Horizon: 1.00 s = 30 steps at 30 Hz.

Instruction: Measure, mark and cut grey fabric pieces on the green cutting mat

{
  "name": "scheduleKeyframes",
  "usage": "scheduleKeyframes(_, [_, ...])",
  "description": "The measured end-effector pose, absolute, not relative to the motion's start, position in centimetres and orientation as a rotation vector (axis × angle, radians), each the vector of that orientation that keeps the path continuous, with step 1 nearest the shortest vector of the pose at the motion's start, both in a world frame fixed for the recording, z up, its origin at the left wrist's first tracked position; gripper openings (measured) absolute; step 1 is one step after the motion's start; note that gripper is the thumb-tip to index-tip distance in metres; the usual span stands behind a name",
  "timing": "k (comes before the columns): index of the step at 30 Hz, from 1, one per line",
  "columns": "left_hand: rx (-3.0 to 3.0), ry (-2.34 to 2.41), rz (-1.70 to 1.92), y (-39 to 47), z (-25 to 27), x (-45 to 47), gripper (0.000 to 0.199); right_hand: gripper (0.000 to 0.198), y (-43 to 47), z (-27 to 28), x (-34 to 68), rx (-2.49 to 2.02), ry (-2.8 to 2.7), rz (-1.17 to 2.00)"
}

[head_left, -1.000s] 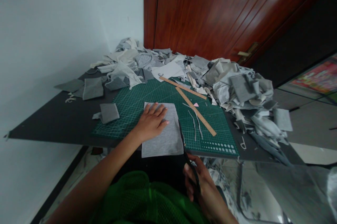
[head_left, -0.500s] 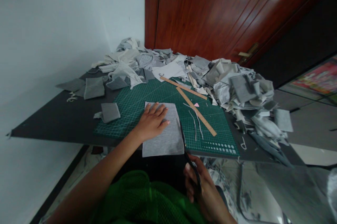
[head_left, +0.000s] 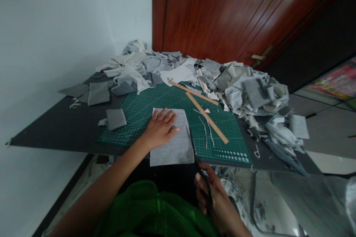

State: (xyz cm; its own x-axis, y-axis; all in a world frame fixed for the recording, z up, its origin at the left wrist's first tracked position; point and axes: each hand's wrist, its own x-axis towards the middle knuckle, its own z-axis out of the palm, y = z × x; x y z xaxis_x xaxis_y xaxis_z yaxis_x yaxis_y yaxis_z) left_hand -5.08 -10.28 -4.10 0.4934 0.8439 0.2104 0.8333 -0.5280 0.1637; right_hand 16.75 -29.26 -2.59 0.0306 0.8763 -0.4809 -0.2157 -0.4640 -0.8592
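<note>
A light grey piece of fabric [head_left: 178, 148], roughly rectangular, lies flat on the green cutting mat [head_left: 139, 107] and reaches past the table's near edge. My left hand [head_left: 161, 128] rests palm down on its upper left part, fingers spread. Below the edge, on the right, my right hand [head_left: 213, 188] is wrapped round the handles of black scissors [head_left: 204, 179]. Their blades run along the fabric's right side; whether they are apart is hard to see. Two thin fabric strips [head_left: 206, 133] lie on the mat right of the cloth.
Two wooden rulers [head_left: 208, 120] lie on the mat beside a small pink piece [head_left: 207, 111]. Heaps of grey fabric scraps [head_left: 256, 96] line the table's back and right. A folded grey piece [head_left: 116, 119] sits at the left. Behind stands a brown door [head_left: 217, 14].
</note>
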Motion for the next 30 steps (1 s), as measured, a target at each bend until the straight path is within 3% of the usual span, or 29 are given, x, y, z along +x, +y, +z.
scheduleKeyframes(30, [2.686,1.507,0.391,-10.15,-4.19,-5.05,0.061,0.069,-29.56,-3.13,17.18,-1.41,-0.853,1.558])
